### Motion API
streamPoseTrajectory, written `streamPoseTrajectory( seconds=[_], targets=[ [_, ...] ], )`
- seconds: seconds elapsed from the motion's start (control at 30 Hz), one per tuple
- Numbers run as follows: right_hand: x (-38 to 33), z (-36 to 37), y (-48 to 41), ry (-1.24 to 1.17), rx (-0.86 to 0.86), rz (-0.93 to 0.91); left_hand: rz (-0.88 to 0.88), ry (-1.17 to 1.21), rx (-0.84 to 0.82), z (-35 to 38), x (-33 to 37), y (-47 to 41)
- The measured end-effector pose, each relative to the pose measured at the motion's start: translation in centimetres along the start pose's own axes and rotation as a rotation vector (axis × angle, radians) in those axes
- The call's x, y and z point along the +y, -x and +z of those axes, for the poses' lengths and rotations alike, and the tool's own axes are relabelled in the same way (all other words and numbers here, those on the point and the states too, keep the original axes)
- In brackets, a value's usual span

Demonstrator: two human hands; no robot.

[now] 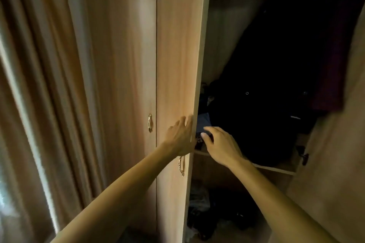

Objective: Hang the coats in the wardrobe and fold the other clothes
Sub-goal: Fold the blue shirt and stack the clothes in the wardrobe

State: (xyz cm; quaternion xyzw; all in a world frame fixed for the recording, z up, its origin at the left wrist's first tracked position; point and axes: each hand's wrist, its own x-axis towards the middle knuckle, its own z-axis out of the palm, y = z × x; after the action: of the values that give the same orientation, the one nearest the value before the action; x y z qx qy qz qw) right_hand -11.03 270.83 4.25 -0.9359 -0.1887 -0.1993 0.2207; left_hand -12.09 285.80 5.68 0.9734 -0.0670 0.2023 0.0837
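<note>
I face a light wooden wardrobe. My left hand (180, 137) lies flat with straight fingers on the outer face of the middle door (177, 65), at its free edge. My right hand (221, 144) reaches into the dark opening, fingers relaxed, just in front of a small dark item (199, 141) at the shelf's left end; whether it touches it I cannot tell. Dark coats (266, 84) hang inside, their hems reaching down to the shelf (276, 169). A dark red garment (331, 76) hangs at the right.
The right door (335, 163) stands open, with a dark knob (305, 158) on its inner side. Brass handles (150, 122) sit on the shut doors. Beige curtains (39, 84) hang at the left. Below the shelf, dark bundles (207, 213) lie on the wardrobe floor.
</note>
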Motion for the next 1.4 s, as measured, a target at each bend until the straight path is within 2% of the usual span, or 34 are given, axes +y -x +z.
streamPoseTrajectory(
  seconds=[0.33,0.63,0.83,1.03,1.2,1.4],
  targets=[
    [7.7,-0.7,-2.8,0.053,0.074,0.099,0.259,-0.053,-0.06,6.1,3.1,-9.1],
    [13.7,0.5,-9.7,0.131,0.092,0.183,0.438,-0.094,-0.025,11.5,1.5,-18.1],
    [15.6,2.9,-14.5,0.207,0.115,0.243,0.461,-0.082,-0.022,13.6,1.8,-22.7],
    [16.9,3.8,-17.2,0.184,0.088,0.273,0.446,-0.037,-0.076,14.5,2.7,-26.1],
    [17.9,3.5,-18.0,0.148,0.072,0.289,0.418,0.035,-0.13,15.1,3.1,-27.6],
    [18.5,2.8,-17.0,0.14,0.093,0.307,0.415,0.166,-0.104,14.8,3.1,-27.5]
  ],
)
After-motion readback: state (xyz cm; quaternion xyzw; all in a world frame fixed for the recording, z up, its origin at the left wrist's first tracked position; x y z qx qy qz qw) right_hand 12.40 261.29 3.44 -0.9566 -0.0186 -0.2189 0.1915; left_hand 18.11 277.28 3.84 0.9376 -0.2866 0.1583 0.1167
